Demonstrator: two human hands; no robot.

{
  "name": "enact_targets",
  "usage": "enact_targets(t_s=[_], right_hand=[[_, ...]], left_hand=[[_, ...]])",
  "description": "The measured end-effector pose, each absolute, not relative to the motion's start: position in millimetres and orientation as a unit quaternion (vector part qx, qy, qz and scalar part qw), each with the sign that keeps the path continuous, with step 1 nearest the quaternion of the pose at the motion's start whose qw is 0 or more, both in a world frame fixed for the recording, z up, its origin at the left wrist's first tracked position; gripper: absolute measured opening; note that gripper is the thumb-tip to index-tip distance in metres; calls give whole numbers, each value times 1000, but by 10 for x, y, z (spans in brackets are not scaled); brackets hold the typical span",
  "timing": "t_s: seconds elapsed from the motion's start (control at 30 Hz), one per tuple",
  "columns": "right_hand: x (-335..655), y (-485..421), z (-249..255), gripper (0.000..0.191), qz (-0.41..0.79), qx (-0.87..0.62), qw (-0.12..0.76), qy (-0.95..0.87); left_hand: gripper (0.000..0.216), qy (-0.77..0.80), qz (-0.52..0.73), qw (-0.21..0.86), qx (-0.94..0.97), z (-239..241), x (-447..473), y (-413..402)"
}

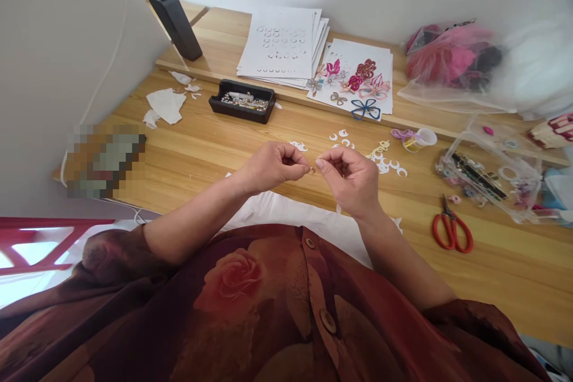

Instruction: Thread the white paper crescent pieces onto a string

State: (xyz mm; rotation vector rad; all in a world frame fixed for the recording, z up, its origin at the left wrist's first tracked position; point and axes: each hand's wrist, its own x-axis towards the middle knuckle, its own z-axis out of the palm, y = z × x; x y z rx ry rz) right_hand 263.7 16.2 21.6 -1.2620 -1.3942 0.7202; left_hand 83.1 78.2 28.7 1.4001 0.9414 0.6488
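My left hand [275,168] is closed in a pinch on a small brownish curved piece [313,171], which pokes out past the fingertips. Just to its right, my right hand [351,180] is pinched too, its thumb and forefinger very near that piece. Whatever those fingers hold, perhaps a thread, is too fine to make out. White crescent-shaped paper cutouts [342,138] lie on the wooden table behind the hands. More crescents [388,165] are to the right of my right hand, by a small yellowish coil of cord [382,148].
Behind stands a black tray [242,112] of beads. Red-handled scissors [453,231] and a clear plastic box [514,191] of trinkets lie right. Sheets with cutouts [280,42] and flower ornaments [355,82] rest on the raised shelf. White cloth [286,210] covers the near edge.
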Motion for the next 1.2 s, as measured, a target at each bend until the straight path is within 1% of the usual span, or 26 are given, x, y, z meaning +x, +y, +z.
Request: enact_targets(t_s=[0.17,0.27,0.37,0.47,0.57,0.7,0.87,0.93,1.03,1.2], right_hand=[[2668,240,180,9,372,-511,548,-548],[2670,283,127,18,444,-509,549,-493],[2646,291,72,28,517,-509,528,-442],[2603,263,50,30,546,-511,502,-435],[2561,215,65,26,523,-524,492,-458],[2524,143,114,18,436,-546,482,-528],[2545,80,175,7,278,-549,492,-616],[2574,78,192,6,238,-541,496,-636],[2610,102,206,7,233,-540,502,-634],[2637,200,183,10,337,-532,533,-564]], left_hand=[[16,391,269,646,598,307,826,775],[18,385,282,658,583,300,815,792],[22,382,308,675,552,276,814,815],[24,383,339,680,525,250,827,830],[23,406,364,656,522,236,849,833],[22,444,384,606,536,224,872,837],[20,451,343,576,589,211,858,841],[18,439,321,578,608,212,845,835],[16,413,299,595,621,221,835,820],[13,377,275,640,610,257,835,802]])
